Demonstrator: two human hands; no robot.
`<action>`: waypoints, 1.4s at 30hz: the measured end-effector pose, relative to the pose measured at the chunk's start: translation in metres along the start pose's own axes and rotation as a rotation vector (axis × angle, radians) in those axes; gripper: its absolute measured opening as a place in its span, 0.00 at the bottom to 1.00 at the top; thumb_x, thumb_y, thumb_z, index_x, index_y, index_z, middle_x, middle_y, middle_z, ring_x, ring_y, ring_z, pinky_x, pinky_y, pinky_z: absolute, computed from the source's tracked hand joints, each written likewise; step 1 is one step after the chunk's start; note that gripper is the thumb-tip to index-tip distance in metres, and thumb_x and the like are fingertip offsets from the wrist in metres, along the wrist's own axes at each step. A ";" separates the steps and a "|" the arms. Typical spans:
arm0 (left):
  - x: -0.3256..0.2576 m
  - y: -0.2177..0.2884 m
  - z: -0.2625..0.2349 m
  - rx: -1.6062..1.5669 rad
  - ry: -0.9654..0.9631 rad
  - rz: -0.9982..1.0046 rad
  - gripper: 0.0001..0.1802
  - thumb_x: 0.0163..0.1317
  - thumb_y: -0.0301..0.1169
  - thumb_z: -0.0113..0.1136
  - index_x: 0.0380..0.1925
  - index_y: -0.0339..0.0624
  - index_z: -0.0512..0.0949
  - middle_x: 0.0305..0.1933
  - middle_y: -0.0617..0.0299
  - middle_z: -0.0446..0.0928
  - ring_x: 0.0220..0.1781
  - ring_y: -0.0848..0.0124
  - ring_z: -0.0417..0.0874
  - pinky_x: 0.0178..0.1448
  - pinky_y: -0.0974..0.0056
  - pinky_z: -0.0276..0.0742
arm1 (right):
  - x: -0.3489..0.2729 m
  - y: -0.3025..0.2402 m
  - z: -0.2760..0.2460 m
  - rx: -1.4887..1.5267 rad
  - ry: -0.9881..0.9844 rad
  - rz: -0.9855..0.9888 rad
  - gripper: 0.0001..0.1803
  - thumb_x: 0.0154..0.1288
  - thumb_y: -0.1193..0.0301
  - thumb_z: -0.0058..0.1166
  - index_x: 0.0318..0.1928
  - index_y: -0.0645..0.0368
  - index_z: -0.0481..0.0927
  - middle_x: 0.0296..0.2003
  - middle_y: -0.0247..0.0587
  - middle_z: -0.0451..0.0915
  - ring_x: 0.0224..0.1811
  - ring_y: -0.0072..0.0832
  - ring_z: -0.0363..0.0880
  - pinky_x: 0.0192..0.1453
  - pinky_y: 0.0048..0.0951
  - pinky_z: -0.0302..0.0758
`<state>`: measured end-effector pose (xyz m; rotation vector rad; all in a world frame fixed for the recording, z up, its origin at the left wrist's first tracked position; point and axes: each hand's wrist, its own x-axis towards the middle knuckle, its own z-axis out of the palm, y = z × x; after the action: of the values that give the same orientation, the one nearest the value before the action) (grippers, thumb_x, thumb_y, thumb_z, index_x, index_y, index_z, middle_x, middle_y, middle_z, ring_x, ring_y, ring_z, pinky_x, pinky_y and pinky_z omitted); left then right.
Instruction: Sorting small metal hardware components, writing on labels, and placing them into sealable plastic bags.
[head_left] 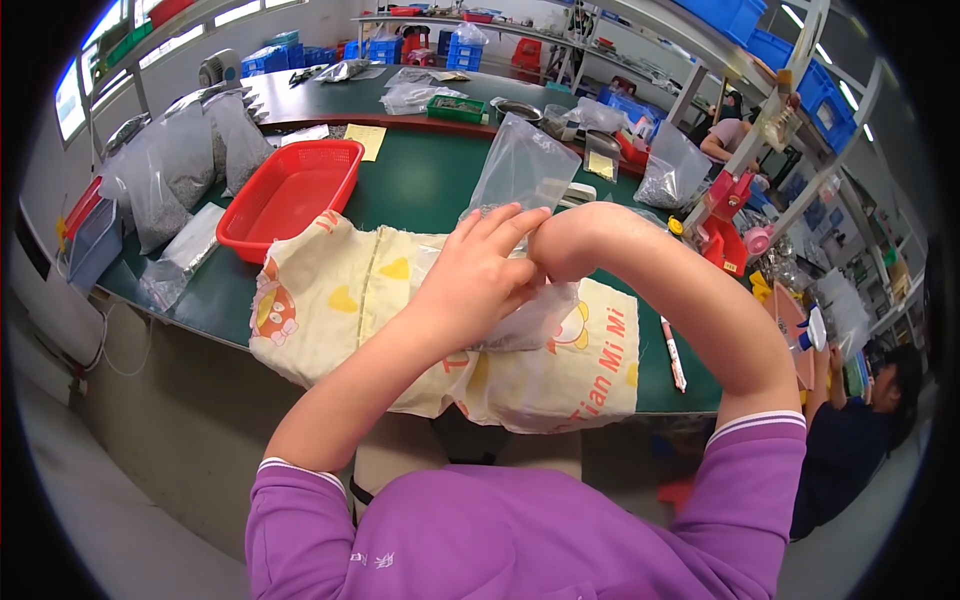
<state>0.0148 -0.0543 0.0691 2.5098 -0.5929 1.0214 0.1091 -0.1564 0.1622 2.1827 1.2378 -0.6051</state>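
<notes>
A clear plastic bag (520,175) is held upright over the middle of the bench (420,185), its lower part pressed between the two hands while its upper part stands free above them. The left hand (475,280) is laid flat against the bag's lower portion with fingers spread and curled onto the film, so it is grasping the bag. The right hand (560,240) is bent back at the wrist behind the left one and mostly hidden; whether it is clenched on the bag cannot be told. Beneath the hands a cream cloth with yellow and orange cartoon prints (340,300) is spread over the bench edge. It may be judged that small contents could be spilled onto the cloth if the bag were tipped or its mouth let slip, since the thin film offers little hold. A red plastic basket (290,195) is set just left of the cloth, and a pen (673,355) lies near its right side. Filled grey bags (185,160) are leaned along the far left. The bench is covered in dark green; beyond it, shelves with blue bins (745,25) and windows are seen, and another person is seated at the lower right
</notes>
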 end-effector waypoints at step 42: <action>-0.038 -0.058 -0.057 -0.505 -0.391 -0.677 0.43 0.46 0.46 0.71 0.60 0.42 0.64 0.58 0.55 0.71 0.62 0.61 0.71 0.64 0.58 0.67 | -0.036 0.044 0.065 0.321 0.871 -0.381 0.21 0.47 0.59 0.68 0.42 0.51 0.80 0.61 0.45 0.64 0.67 0.45 0.57 0.68 0.42 0.58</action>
<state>-0.0129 0.0314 0.0697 2.1855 -0.0495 0.1109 0.1230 -0.2397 0.1469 2.5988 2.1517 0.0689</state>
